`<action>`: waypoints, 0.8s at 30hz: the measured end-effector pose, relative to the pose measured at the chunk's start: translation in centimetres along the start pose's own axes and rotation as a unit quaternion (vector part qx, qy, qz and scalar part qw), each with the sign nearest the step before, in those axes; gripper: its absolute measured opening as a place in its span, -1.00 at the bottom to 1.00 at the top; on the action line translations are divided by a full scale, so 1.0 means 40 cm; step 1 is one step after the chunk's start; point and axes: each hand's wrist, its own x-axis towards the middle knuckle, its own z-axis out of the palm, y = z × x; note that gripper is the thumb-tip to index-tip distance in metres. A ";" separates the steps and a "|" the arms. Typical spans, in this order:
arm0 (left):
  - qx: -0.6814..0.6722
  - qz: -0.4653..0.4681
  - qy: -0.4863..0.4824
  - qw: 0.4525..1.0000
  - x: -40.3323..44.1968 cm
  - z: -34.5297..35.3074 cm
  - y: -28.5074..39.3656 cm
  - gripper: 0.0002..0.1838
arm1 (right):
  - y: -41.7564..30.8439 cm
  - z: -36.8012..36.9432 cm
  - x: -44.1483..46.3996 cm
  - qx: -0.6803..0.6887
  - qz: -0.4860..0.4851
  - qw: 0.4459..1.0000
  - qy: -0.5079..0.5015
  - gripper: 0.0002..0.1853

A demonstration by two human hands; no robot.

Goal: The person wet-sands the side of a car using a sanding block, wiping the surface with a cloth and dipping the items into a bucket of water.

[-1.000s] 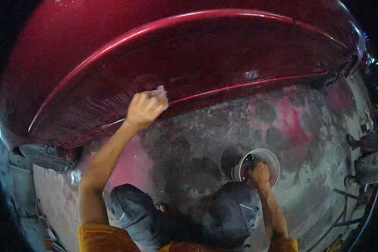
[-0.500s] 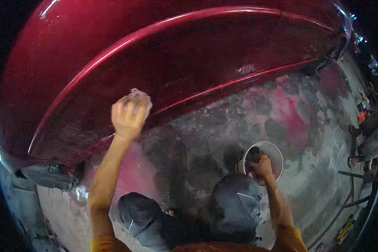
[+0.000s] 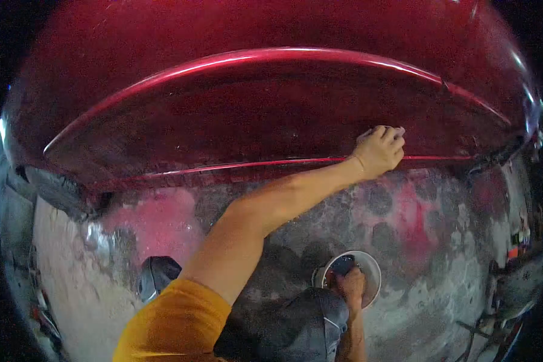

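Note:
My left hand [image 3: 380, 151] reaches across to the right and presses a pale, crumpled cloth [image 3: 399, 131] against the lower part of a glossy dark red car panel [image 3: 253, 120]. Its fingers are wrapped round the cloth, just above the panel's bright lower edge line. Down inside a white-rimmed bucket [image 3: 375, 283], between my knee and the car, is my right hand [image 3: 351, 282], its fingers closed on a dark object [image 3: 344, 264] whose exact nature I cannot make out.
Grey concrete floor with pink-red stains [image 3: 169, 220] runs under the car. My dark-trousered knee [image 3: 308, 320] is beside the bucket. Dark metal bars [image 3: 473, 335] and small mixed items stand at the far right.
My left hand has swept from the left part of the panel to the right with the cloth. My right hand stays in the bucket with the dark object. The view has shifted.

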 end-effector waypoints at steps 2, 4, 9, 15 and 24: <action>0.005 0.019 0.000 1.000 -0.025 0.009 -0.005 -0.78 | 0.034 0.042 0.011 -0.018 -0.023 0.999 0.030 -0.51; 0.005 0.062 -0.001 0.998 -0.093 -0.040 -0.053 -0.78 | 0.024 0.015 0.017 0.016 -0.026 1.000 0.001 -0.50; 0.056 0.073 -0.064 0.994 -0.405 -0.291 -0.197 -0.78 | 0.030 0.055 0.006 -0.053 -0.001 0.999 0.005 -0.50; 0.157 -0.010 -0.174 0.972 -0.794 -0.663 -0.397 -0.75 | 0.003 0.026 0.011 -0.015 0.031 0.998 -0.054 -0.35; 0.208 -0.274 0.118 0.932 -0.811 -0.942 -0.546 -0.55 | -0.096 0.055 -0.017 -0.037 -0.094 0.995 0.003 -0.35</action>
